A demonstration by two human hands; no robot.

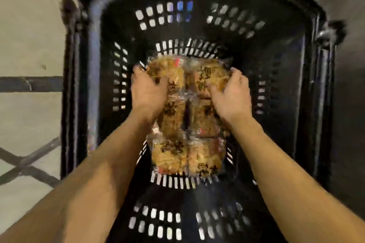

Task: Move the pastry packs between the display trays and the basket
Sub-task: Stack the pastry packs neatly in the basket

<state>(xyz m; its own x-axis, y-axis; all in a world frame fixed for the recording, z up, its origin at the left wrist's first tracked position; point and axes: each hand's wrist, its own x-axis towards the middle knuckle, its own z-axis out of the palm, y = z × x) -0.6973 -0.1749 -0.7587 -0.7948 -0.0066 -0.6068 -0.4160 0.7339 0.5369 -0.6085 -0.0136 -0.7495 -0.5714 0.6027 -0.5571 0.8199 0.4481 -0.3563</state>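
Head view: clear-wrapped golden pastry packs (pixel 185 116) gripped in black slotted plastic basket (pixel 286 77).
Left hand (pixel 148 92) and right hand (pixel 231 96) are curled on the far packs' sides; the pile's long axis runs away between them.

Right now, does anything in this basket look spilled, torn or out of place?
Nothing stands out. The pastry packs lie flat in the black basket, wrappers apparently intact, though blur hides fine detail. The left hand and right hand grip the far packs.

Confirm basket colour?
Black: the basket is dark plastic with slotted walls and floor, seen in the head view, the only view.
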